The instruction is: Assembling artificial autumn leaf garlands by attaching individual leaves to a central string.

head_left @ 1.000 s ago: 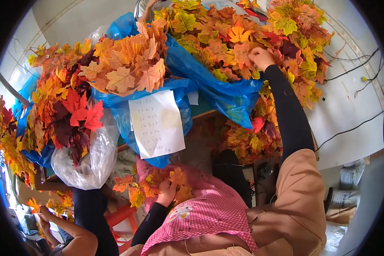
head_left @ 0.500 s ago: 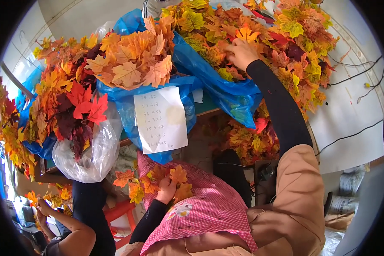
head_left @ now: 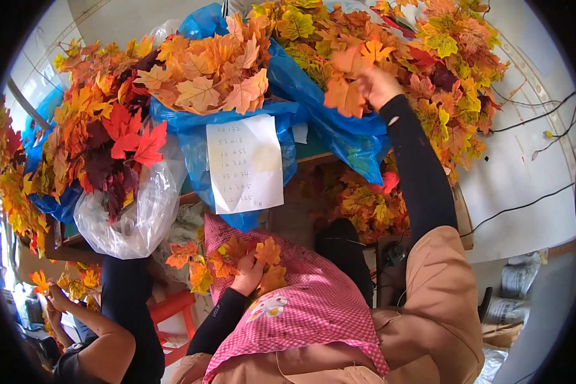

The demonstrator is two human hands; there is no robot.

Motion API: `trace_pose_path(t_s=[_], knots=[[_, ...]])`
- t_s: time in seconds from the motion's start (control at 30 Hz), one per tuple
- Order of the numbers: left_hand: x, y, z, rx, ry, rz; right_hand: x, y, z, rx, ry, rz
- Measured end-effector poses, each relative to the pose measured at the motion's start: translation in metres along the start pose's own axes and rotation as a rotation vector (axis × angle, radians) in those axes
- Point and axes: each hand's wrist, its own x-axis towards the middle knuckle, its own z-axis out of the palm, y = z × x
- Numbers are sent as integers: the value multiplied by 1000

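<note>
My left hand (head_left: 248,274) is closed on a spray of orange and yellow artificial maple leaves (head_left: 200,275), held above the pink checked apron on my lap. Over the far side of the table, my right hand (head_left: 379,86) pinches orange artificial maple leaves (head_left: 345,97), which hang from its fingers, slightly blurred. Behind it spreads a pile of yellow-green and orange leaves (head_left: 297,25) on a blue plastic bag (head_left: 358,153). Paler orange leaves (head_left: 201,80) are heaped left of it, on another blue bag.
A handwritten paper sheet (head_left: 246,166) hangs at the table's front edge. Left of it are red and dark leaves (head_left: 125,137) and a clear plastic bag (head_left: 134,224). At lower left, another person's arm (head_left: 109,333) holds leaves near a red stool (head_left: 173,310). Black cables (head_left: 525,211) lie at right.
My right hand has drawn back slightly from the pile, now with orange leaves in its fingers. My left hand keeps its spray over my lap. The view has shifted a little.
</note>
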Motion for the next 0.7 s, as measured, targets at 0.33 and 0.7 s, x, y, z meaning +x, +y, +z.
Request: trace_pose_path(t_s=[0.33,0.7], knots=[[-5,9,-4,16,6,-38,-30,31,-7,-864,364,-472],[-5,-1,-6,-11,23,21,-44,48,24,-474,327,-501]])
